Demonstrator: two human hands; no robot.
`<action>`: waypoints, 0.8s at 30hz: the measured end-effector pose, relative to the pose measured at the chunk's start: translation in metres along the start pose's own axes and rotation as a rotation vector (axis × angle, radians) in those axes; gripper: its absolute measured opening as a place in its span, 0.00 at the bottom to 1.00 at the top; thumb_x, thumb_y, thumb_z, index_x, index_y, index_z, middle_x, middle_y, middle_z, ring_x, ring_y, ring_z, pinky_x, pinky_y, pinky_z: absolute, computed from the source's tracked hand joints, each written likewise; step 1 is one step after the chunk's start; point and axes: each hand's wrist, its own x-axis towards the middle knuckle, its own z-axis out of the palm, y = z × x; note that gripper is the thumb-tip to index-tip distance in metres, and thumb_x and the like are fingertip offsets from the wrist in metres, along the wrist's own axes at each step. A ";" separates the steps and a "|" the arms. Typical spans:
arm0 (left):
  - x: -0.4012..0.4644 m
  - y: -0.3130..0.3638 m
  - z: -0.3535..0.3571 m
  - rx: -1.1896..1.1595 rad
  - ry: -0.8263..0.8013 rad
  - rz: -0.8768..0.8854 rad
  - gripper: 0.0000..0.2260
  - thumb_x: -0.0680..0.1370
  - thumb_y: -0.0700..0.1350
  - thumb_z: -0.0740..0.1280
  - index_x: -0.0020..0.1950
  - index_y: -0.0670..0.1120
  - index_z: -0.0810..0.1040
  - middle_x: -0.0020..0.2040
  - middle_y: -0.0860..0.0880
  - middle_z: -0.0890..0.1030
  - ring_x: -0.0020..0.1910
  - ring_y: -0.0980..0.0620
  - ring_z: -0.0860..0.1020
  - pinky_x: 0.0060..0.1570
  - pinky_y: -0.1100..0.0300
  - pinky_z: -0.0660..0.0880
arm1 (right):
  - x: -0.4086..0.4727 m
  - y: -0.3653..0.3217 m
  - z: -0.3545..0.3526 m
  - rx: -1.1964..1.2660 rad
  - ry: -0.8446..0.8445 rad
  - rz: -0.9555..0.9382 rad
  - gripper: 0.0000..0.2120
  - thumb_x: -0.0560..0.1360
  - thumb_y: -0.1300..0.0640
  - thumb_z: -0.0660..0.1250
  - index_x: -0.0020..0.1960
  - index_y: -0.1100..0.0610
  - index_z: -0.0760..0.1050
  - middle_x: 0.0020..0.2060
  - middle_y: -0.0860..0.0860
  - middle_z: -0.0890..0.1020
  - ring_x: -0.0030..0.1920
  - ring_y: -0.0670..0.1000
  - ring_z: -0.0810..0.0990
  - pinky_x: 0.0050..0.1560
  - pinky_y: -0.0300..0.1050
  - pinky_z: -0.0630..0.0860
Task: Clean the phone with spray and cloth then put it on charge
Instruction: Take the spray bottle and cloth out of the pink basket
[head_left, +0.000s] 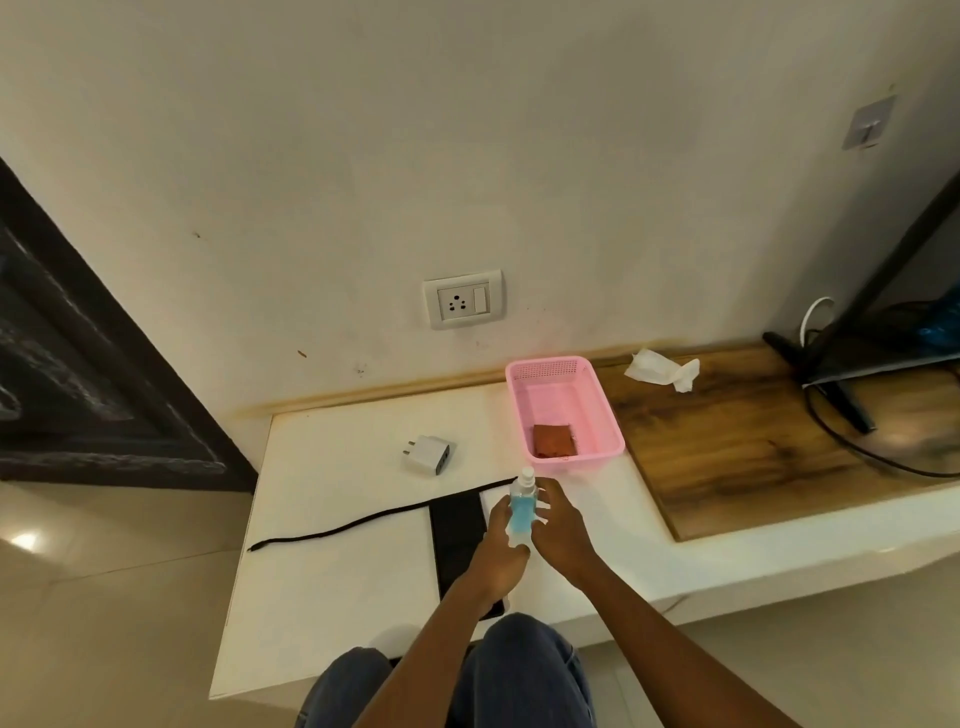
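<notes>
Both our hands (501, 540) (561, 525) grip the small clear blue-liquid spray bottle (521, 512); light, slippery plastic, so hold mid-body.

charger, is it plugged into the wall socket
No, the charger lies loose on the white table, below the empty wall socket.

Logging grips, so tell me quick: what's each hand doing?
Left hand: holding the spray bottle.
Right hand: fingers on the same bottle.
</notes>
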 end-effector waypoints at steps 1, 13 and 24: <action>0.001 -0.001 0.000 -0.012 0.003 0.003 0.24 0.81 0.42 0.59 0.75 0.47 0.55 0.74 0.46 0.64 0.71 0.46 0.67 0.68 0.54 0.66 | 0.001 0.000 0.002 -0.116 0.056 -0.020 0.28 0.72 0.45 0.66 0.68 0.55 0.65 0.58 0.56 0.77 0.55 0.52 0.79 0.54 0.47 0.75; 0.022 -0.017 -0.014 -0.052 0.178 -0.044 0.23 0.79 0.36 0.61 0.72 0.49 0.62 0.72 0.44 0.68 0.68 0.46 0.69 0.67 0.54 0.69 | 0.051 0.001 -0.028 -0.324 0.499 -0.176 0.11 0.76 0.65 0.62 0.58 0.61 0.74 0.56 0.57 0.79 0.56 0.56 0.77 0.59 0.46 0.73; 0.048 -0.031 -0.027 -0.141 0.210 -0.065 0.18 0.79 0.36 0.59 0.69 0.47 0.68 0.68 0.47 0.72 0.58 0.54 0.71 0.54 0.64 0.69 | 0.152 -0.005 -0.058 -0.671 0.332 -0.003 0.12 0.78 0.57 0.61 0.58 0.62 0.73 0.55 0.58 0.78 0.54 0.56 0.77 0.55 0.43 0.72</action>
